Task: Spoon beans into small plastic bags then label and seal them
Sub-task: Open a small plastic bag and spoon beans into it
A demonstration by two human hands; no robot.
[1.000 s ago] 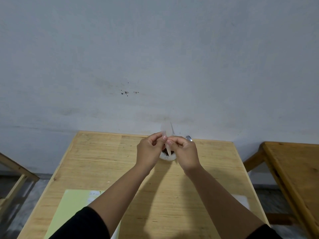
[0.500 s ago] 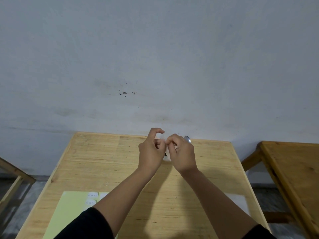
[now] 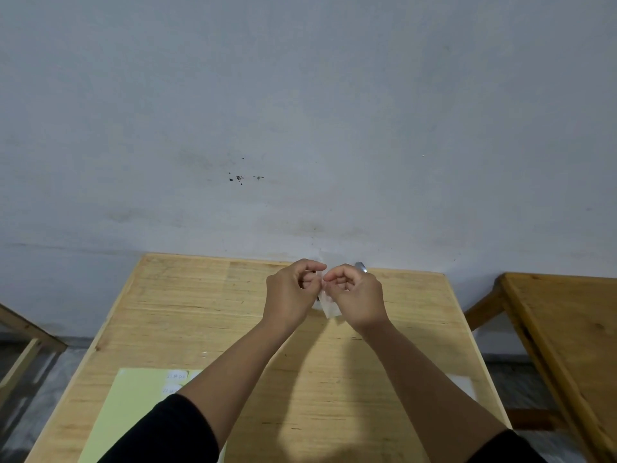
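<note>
At the frame's centre, our left hand [image 3: 289, 292] and right hand [image 3: 356, 297] each pinch the top of a small clear plastic bag [image 3: 329, 307] with curled fingertips. We hold it above the wooden table [image 3: 187, 315], probably to work its mouth open.

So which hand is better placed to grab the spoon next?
The right hand. The metal spoon pokes up just behind its knuckles, farther from the left hand. Both hands pinch the small clear plastic bag, so the right must release first.
</note>
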